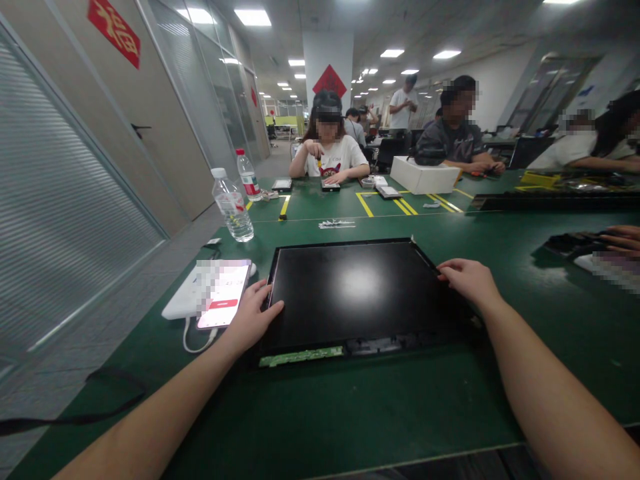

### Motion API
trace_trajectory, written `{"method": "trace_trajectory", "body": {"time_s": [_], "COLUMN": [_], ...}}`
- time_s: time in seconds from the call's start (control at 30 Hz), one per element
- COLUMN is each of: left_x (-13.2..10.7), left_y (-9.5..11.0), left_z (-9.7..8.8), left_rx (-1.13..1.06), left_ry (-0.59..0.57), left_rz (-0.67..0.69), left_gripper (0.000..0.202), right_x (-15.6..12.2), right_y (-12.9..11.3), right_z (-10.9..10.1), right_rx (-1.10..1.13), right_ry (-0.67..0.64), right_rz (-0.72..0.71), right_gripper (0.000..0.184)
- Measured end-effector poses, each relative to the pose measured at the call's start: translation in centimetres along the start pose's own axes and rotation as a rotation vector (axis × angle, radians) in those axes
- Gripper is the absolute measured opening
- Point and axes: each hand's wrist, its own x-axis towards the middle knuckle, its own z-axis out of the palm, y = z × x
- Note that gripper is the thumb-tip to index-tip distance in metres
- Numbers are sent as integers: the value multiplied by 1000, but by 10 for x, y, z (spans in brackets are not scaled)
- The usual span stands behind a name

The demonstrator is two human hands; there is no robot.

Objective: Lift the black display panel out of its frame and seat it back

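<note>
A black flat display panel (pixel 345 293) lies face up on the green table, with a strip of green circuit board (pixel 300 357) along its near edge. My left hand (pixel 253 317) holds the panel's left edge, thumb over the face and fingers along the frame. At the opposite side, my right hand (pixel 467 280) pinches the right edge between thumb and fingers. The undersides of the fingers are hidden.
Left of the panel, a lit phone (pixel 225 297) with a white cable overlaps a white device (pixel 183 293). Two water bottles (pixel 234 210) stand behind. Small metal pieces (pixel 337 224) lie beyond the panel. A co-worker (pixel 330 150) sits opposite; another person's hand (pixel 625 239) is far right.
</note>
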Motion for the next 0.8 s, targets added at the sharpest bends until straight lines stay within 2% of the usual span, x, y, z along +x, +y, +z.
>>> {"method": "trace_trajectory", "body": {"time_s": [0.17,0.53,0.8], "left_x": [-1,1,3], "left_y": [1,-4,-5], "left_z": [-1,0,1], "left_rx": [-11,-26,45], "left_ry": [-7,-20,-26], "left_rz": [-24,-8,-10], "left_gripper": [60,58,57], "right_x": [0,7,7], "right_y": [-1,9,11], "right_z": [-1,3,5], "right_rx": [112,233,259], "right_ry": [-36,-38,-40], "right_rz": [58,45,55], "right_gripper": [27,25,22]}}
